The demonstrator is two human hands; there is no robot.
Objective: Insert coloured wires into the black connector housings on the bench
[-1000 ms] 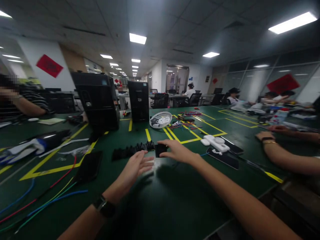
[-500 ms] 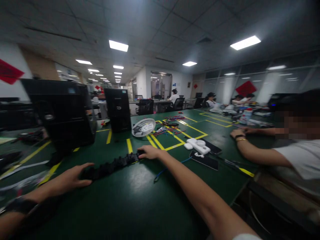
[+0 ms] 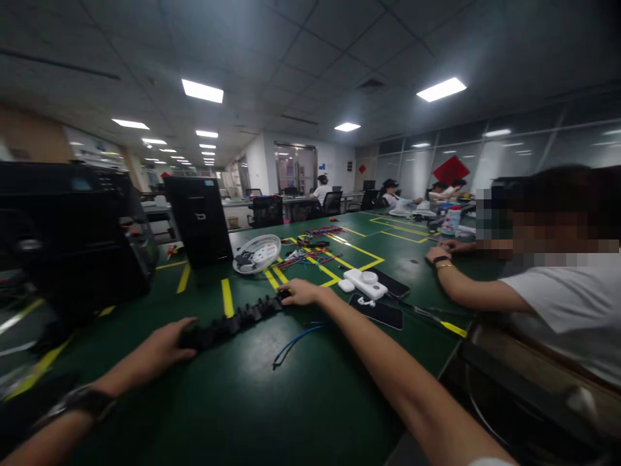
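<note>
A long black strip of knobbly segments (image 3: 235, 325) lies slantwise across the green table; its exact kind is not clear. My left hand (image 3: 169, 346) has thumb and fingers around its near left end. At the far right end, my right hand (image 3: 301, 292) grips the strip between thumb and fingers. Below my right forearm a blue wire (image 3: 294, 342) rests on the tabletop. Beyond the strip stands a tilted round white basket (image 3: 257, 252) with pale and dark pieces in it.
Black computer towers (image 3: 198, 220) stand at the left. Coloured wires (image 3: 310, 252) lie beyond my right hand. Phones (image 3: 378, 312), white earbuds (image 3: 365, 301) and a yellow-handled tool (image 3: 453, 329) are on the right, near a co-worker's hands (image 3: 439, 252). Yellow tape (image 3: 227, 298) marks the green table.
My view has turned to the right, so the surroundings shift left. Both hands stay at the strip's ends, and it sits slightly farther right in view. More of the blue wire shows.
</note>
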